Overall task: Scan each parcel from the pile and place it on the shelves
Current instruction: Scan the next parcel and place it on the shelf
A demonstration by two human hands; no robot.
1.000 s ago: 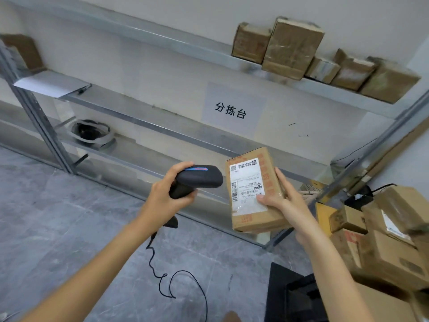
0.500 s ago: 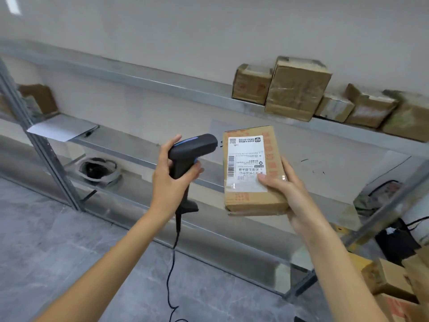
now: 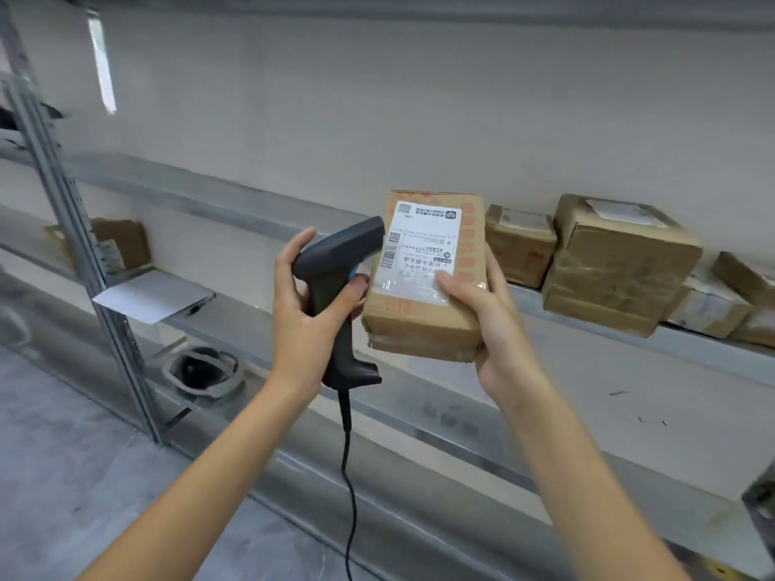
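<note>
Cardboard parcel (image 3: 423,283) gripped in right hand (image 3: 495,329), label up; left hand (image 3: 306,316) closed round black scanner (image 3: 339,283), nose at barcode. Shelf (image 3: 587,325) behind.

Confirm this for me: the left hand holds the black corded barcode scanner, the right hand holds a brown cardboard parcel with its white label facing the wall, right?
Not quite. The head view shows the white label facing the camera, not the wall.

Your brown taped cardboard parcel (image 3: 423,295), white label up, sits tilted in your right hand (image 3: 495,325), black handheld scanner (image 3: 335,283) nose touching its left edge.
</note>
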